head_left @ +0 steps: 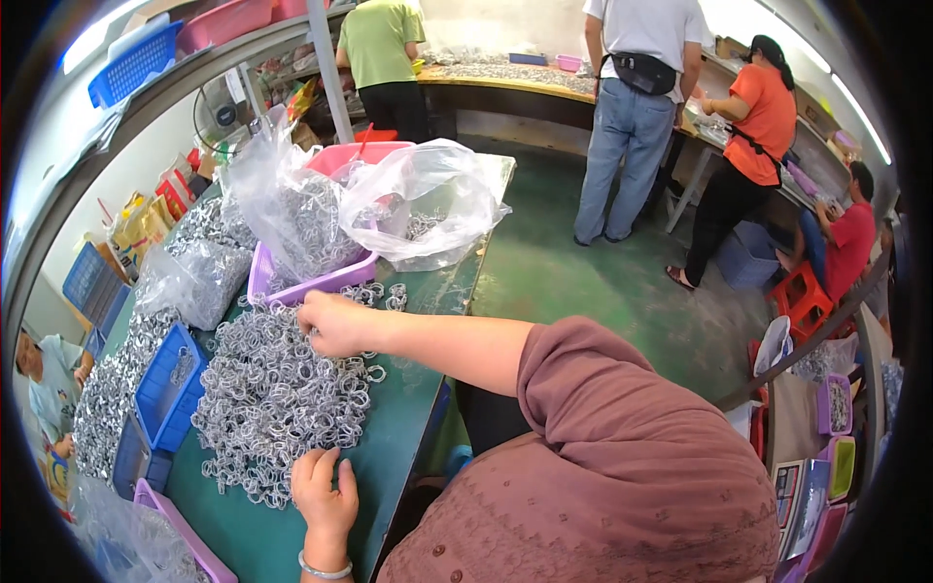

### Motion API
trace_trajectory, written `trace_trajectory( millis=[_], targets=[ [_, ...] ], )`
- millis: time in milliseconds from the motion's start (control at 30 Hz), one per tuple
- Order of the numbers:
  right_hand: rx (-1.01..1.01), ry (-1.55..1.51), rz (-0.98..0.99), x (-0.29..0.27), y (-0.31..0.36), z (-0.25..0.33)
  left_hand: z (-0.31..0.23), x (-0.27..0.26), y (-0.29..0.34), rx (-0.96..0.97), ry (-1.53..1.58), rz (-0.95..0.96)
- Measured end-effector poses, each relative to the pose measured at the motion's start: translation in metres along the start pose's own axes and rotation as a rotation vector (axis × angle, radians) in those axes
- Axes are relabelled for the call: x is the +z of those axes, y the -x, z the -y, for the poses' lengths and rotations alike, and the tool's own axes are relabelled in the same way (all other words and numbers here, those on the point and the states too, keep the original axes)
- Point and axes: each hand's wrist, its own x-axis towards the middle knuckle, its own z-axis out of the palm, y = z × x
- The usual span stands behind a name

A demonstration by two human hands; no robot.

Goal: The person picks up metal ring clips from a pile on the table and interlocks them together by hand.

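A heap of small silvery metal rings (272,389), shaped like little clasps, is spread over the green tabletop (389,437). My right hand (338,325) reaches across to the far side of this heap. Its fingers are curled down among the rings, and the fingertips are hidden, so what they grip cannot be made out. At the near edge of the heap rests my left hand (326,491), a bracelet on its wrist. Its thumb stands apart from its slightly bent fingers, which touch the nearest rings and hold nothing visible.
Behind the heap stands a purple tray (316,282) under a filled clear bag (292,214); another open bag (423,209) lies beside it. Blue trays (170,389) and a larger metal pile (112,408) flank the left. Several people work farther off; a red stool (805,301) stands right.
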Motion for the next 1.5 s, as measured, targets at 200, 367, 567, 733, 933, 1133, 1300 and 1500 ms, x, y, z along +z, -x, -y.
trace_trajectory(
  millis=[200,367,567,733,933,1133,1300,1500],
  targets=[
    [-0.047,-0.083,-0.146,-0.001,0.003,0.003,-0.001,0.000,0.000,-0.006,0.017,0.005],
    [0.063,-0.195,-0.026,-0.005,0.001,0.008,-0.001,0.000,0.001,-0.004,0.030,0.004],
    [0.269,-0.697,0.038,0.002,0.007,0.014,0.005,0.004,0.007,-0.029,0.034,0.020],
    [0.305,-0.935,0.176,0.012,0.027,0.034,0.007,0.004,0.010,-0.007,0.061,0.015],
    [0.213,-0.995,0.386,0.025,0.055,0.055,0.001,0.004,0.004,-0.229,0.280,-0.122],
    [0.091,-0.833,0.481,0.029,0.066,0.070,0.001,-0.006,0.003,-0.191,0.297,-0.068],
    [-0.110,-0.632,0.333,0.034,0.072,0.067,-0.003,-0.003,0.005,-0.212,0.323,-0.088],
    [-0.167,-0.499,0.256,0.033,0.079,0.071,0.002,-0.003,0.008,-0.217,0.302,-0.083]
  ],
)
